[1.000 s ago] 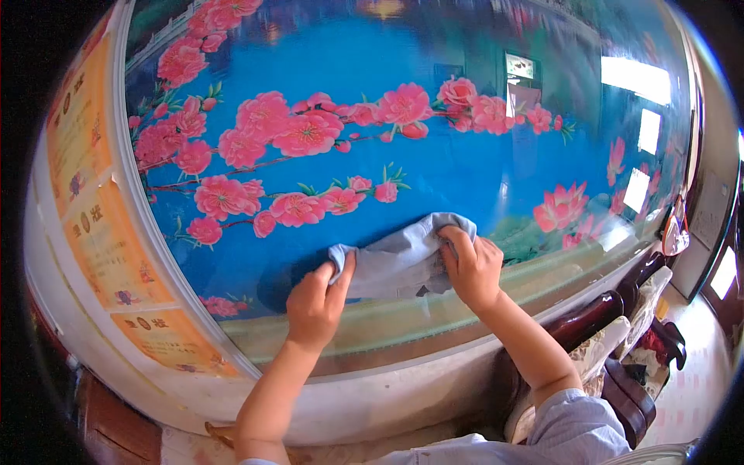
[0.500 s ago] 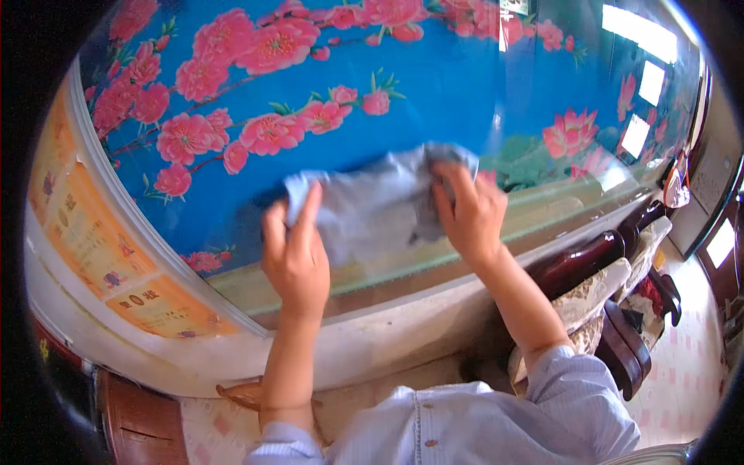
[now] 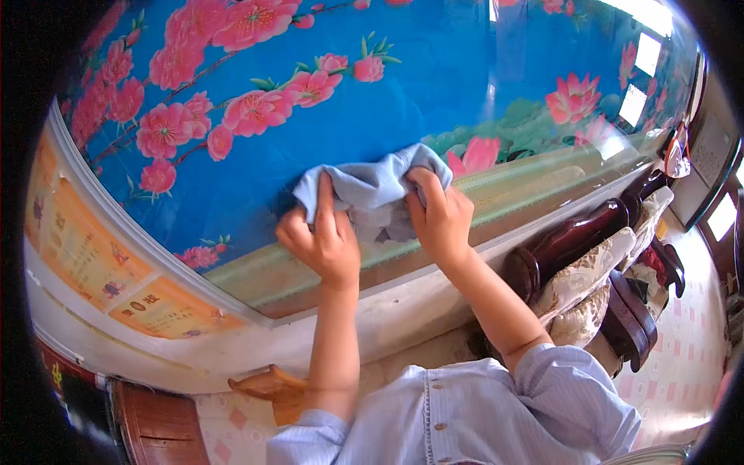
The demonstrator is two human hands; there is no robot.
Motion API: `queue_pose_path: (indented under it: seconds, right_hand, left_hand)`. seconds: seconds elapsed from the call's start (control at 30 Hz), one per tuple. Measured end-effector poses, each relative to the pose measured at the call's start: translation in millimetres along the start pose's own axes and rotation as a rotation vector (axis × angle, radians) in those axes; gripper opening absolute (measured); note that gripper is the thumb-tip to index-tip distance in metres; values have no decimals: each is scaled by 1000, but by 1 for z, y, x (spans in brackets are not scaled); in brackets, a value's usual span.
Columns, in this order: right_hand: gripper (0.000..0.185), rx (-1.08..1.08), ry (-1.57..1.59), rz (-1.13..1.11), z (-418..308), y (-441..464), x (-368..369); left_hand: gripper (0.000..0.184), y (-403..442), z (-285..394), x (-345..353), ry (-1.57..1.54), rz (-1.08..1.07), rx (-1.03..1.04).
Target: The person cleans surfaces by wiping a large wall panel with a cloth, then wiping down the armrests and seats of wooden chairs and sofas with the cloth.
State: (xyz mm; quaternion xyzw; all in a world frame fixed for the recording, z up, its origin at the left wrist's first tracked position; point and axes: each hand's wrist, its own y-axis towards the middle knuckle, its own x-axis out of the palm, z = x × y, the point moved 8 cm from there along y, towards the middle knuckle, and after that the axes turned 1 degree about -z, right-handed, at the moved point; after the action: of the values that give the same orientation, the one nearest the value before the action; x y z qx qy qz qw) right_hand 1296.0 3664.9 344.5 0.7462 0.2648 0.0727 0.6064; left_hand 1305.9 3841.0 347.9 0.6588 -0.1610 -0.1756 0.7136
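Note:
Between my hands is a light blue cloth (image 3: pixel 372 182), bunched up in folds over the glass-topped surface (image 3: pixel 325 139) with its blue, pink-flowered picture. My left hand (image 3: pixel 322 240) grips the cloth's left end, its index finger laid along the fabric. At the right end, my right hand (image 3: pixel 442 217) pinches the cloth between thumb and fingers. The lower part of the cloth hangs between the hands in greyish folds. Whether the cloth touches the glass all along cannot be made out.
Orange certificates (image 3: pixel 167 310) line the wall at left. A dark wooden sofa with patterned cushions (image 3: pixel 589 271) stands at right. Below are a wooden stool (image 3: pixel 275 387) and a brown cabinet (image 3: pixel 159 426). A pink-handled round fan-like object (image 3: pixel 676 159) hangs at far right.
My hands have come closer together, bunching the cloth that was stretched wider before. The left hand shifted right, and the right hand moved slightly left and down. The view tilted a little.

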Motion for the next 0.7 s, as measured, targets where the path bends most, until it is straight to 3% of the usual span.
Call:
queue_pose_path:
  seconds: [0.17,0.3,0.4,0.47,0.53,0.7]
  right_hand:
    - [26,180,11,-117,17,-54,12]
    - [26,233,71,-101,13,-72,19]
    - [27,190,52,-141,-9,-62,29]
    - [27,43,68,-106,-36,-46,33]
    - [28,9,74,-98,-56,-38,47]
    - [29,-129,125,-57,-117,-29,78]
  left_hand:
    - [52,-59,-7,-6,-48,-162,-52]
    - [45,-89,-21,-12,-67,-231,-64]
    - [46,-86,-37,-21,-44,-180,-67]
    - [54,-77,-59,-33,-2,-114,-157]
    - [43,-64,-76,-48,106,-20,-95]
    - [46,-53,-126,-78,186,2,-145]
